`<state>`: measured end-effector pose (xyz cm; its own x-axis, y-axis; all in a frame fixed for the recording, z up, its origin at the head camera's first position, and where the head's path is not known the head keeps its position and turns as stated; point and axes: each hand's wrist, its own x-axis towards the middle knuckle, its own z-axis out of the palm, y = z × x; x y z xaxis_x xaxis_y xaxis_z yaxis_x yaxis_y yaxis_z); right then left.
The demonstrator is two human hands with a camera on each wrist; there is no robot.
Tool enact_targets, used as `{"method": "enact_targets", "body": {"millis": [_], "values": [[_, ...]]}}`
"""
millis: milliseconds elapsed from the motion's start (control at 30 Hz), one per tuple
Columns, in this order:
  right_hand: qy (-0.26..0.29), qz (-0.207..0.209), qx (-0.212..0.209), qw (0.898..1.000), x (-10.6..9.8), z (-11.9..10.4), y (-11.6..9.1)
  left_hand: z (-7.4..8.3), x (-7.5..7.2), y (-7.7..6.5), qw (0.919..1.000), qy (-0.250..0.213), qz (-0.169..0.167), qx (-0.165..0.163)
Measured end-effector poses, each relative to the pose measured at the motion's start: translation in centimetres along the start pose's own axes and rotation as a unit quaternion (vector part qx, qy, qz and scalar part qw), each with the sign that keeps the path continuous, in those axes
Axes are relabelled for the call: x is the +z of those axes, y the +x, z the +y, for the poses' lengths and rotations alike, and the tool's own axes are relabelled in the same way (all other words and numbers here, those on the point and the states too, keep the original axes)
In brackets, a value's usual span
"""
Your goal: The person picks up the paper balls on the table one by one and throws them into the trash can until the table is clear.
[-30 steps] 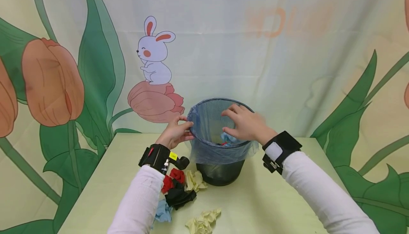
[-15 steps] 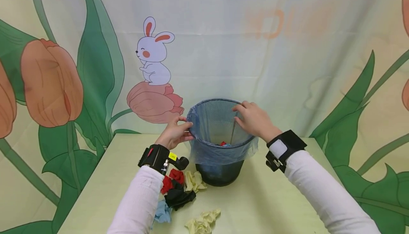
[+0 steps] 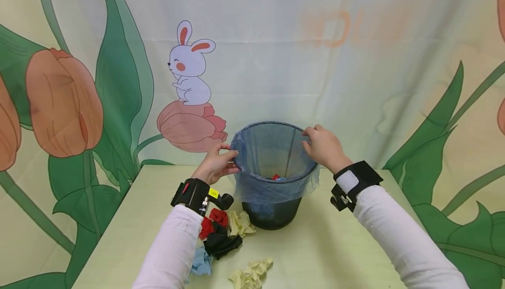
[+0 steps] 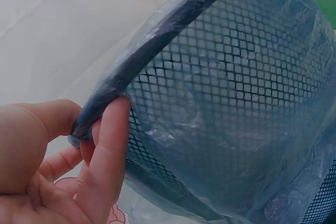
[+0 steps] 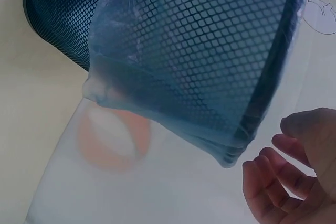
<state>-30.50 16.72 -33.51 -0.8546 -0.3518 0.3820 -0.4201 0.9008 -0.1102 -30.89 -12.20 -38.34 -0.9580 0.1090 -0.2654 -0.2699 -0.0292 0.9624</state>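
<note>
A black mesh wastebasket (image 3: 272, 217) stands upright on the table, lined with a translucent blue plastic bag (image 3: 272, 192) folded over its rim. My left hand (image 3: 216, 164) pinches the rim and bag at the left, with the thumb outside and a finger inside in the left wrist view. At the right side of the rim is my right hand (image 3: 325, 148), its fingers loosely bent and holding nothing. The right wrist view shows that hand (image 5: 289, 171) slightly apart from the bag's edge. A bit of red and blue crumpled paper (image 3: 277, 177) shows inside the basket.
Crumpled papers lie left of and before the basket: red (image 3: 218, 216), black (image 3: 222, 241), blue (image 3: 202, 262) and pale yellow (image 3: 241, 224). Another pale yellow one (image 3: 252, 273) sits near the front. A printed cloth backdrop (image 3: 268, 61) hangs behind the table (image 3: 347, 236).
My right hand has moved right, from over the basket's opening to its right rim. The blue paper seen below that hand has dropped lower in the basket. My left hand stays put.
</note>
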Motion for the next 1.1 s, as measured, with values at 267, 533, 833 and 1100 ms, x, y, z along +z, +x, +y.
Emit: {"method": "enact_targets", "body": {"millis": [267, 533, 833, 1100], "values": [[0.005, -0.002, 0.055, 0.998, 0.3, 0.5, -0.4, 0.1, 0.0, -0.1, 1.0, 0.002, 0.003, 0.002], [0.037, -0.012, 0.119, 0.992, 0.8, 1.1, -0.6, 0.0, 0.0, 0.0, 1.0, 0.003, -0.001, 0.003], [0.074, -0.041, 0.169, 0.982, 1.2, 1.5, -0.3, 0.2, 0.2, -0.1, 0.9999, 0.01, 0.001, 0.002], [0.087, -0.055, 0.185, 0.977, 1.4, 1.6, 0.0, 0.2, 0.1, -0.1, 0.9998, 0.019, 0.003, -0.004]]}}
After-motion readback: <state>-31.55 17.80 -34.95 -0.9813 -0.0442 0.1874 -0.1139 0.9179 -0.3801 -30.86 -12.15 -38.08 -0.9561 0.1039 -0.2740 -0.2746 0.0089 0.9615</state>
